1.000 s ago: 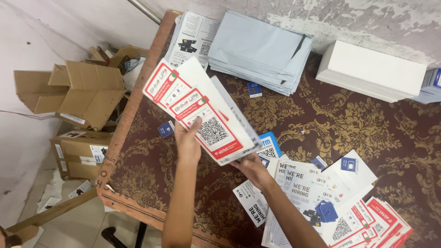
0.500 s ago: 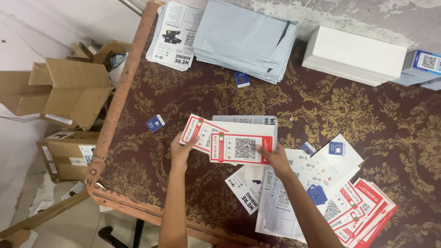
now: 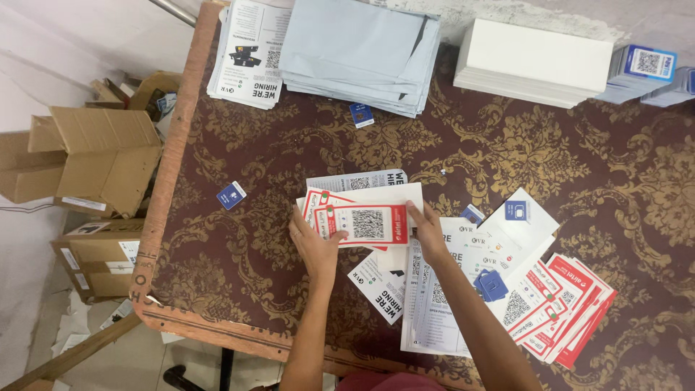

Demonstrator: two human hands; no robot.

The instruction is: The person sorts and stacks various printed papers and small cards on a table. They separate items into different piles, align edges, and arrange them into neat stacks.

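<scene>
The card bundle [image 3: 360, 223] has come down flat onto the worktop [image 3: 239, 289] since a second ago — 2 hands on it now. Left hand [image 3: 315, 246] fingers grip its left edge, right hand [image 3: 428, 233] fingers pinch the right. 2 small blue tags [image 3: 232, 195] lie loose nearby, and 1 grey envelope stack [image 3: 360, 54] sits up top.
</scene>
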